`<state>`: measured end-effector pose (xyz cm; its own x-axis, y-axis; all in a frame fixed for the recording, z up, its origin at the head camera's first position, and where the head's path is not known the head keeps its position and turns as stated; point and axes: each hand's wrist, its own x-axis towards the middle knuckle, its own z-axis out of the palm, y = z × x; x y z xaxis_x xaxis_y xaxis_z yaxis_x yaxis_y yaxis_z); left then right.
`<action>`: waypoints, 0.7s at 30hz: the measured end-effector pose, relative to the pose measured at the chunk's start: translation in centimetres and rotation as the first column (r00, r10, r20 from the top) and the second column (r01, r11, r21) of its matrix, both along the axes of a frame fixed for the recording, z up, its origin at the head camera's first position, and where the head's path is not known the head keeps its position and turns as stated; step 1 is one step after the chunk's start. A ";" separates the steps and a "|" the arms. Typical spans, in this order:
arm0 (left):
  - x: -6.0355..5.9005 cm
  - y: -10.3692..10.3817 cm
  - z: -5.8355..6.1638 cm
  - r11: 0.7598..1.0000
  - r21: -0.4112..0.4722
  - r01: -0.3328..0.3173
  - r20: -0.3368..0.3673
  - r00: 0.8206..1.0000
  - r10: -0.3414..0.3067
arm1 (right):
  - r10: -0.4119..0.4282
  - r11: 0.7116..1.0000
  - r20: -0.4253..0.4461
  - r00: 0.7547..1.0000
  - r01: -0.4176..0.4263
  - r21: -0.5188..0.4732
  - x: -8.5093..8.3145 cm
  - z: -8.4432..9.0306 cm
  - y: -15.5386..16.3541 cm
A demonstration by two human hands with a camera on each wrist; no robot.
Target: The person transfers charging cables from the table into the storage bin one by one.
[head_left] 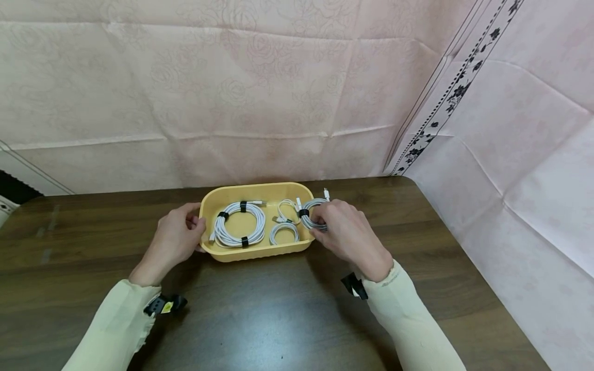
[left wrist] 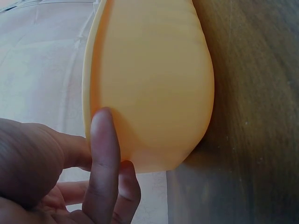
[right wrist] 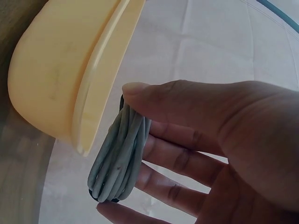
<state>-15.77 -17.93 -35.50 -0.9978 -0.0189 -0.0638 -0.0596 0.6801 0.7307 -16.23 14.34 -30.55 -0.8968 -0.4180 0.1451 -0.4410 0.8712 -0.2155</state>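
Observation:
A yellow plastic tray (head_left: 241, 254) sits on the dark wooden table near its back edge. In its left part lies a large coil of white cable (head_left: 223, 232) bound with black straps. Two smaller cable coils (head_left: 284, 228) lie toward the tray's right side. My left hand (head_left: 178, 232) grips the tray's left end, thumb and fingers about the rim. At the right end, my right hand (head_left: 345, 229) pinches a grey cable coil (right wrist: 119, 154) between thumb and fingers, over the tray's rim. A black strap and a white plug show on this coil.
A pale patterned cloth (head_left: 260, 103) hangs behind the table (head_left: 260, 319) and along its right side. A black wrist strap (head_left: 164, 304) is on each sleeve. The tray stands close to the back cloth.

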 end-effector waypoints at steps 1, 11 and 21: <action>0.0 0.0 0.0 1.000 0.004 0.001 0.002 1.000 -0.001 | 0.001 1.000 -0.001 1.000 -0.001 0.002 0.0 0.0 0.0; 0.0 0.0 -0.1 1.000 0.020 0.009 -0.004 1.000 -0.009 | 0.004 1.000 -0.012 1.000 -0.004 0.010 -0.1 0.0 -0.4; 0.1 -0.1 -0.2 0.999 0.030 0.017 -0.030 0.999 -0.016 | 0.013 1.000 -0.013 1.000 -0.012 0.010 -0.2 0.1 -0.9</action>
